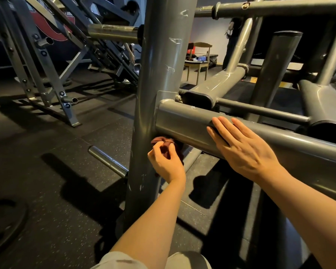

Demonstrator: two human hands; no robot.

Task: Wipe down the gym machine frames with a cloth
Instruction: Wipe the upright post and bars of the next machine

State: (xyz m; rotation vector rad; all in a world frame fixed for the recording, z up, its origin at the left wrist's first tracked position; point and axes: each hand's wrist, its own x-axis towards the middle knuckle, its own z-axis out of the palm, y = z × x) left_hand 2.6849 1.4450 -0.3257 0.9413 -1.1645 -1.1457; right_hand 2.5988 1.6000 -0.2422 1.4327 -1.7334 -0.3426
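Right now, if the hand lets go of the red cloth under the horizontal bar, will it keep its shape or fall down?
The red cloth looks bunched and creased in the left hand, so it is probably soft and floppy. It would likely drop and collapse. It seems light, since fingers alone hold it.

The scene is dimly lit overall, and the background is lost in near-black. Bright highlights are thrown along the grey upright post [159, 78], and hard, dark shadows are cast on the speckled floor [52, 167] left of and below it. Straight tubes are bowed toward the edges by wide-angle distortion. Focus is kept sharp near the post.
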